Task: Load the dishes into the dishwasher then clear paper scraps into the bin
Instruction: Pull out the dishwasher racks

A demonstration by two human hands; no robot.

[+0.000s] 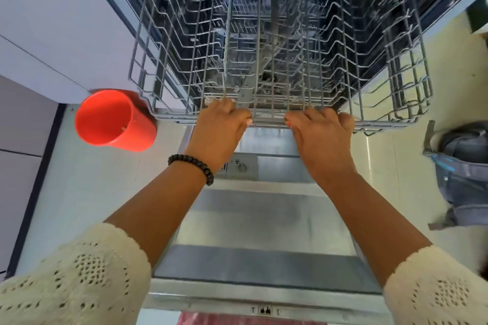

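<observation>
A grey wire dishwasher rack [343,42] sticks out of the open dishwasher over the lowered steel door [264,232]. Nothing lies in the rack. My left hand [219,129] grips the rack's front rail left of centre, fingers curled over the wire. My right hand [322,134] grips the same rail a little to the right. A red cup [113,121] lies on its side on the pale floor, just left of the rack's front left corner, its mouth facing up and left.
White cabinet fronts [52,21] run along the left. A grey bag [464,171] sits on the floor at the right, beside the door. Pale floor [87,192] shows on both sides of the door.
</observation>
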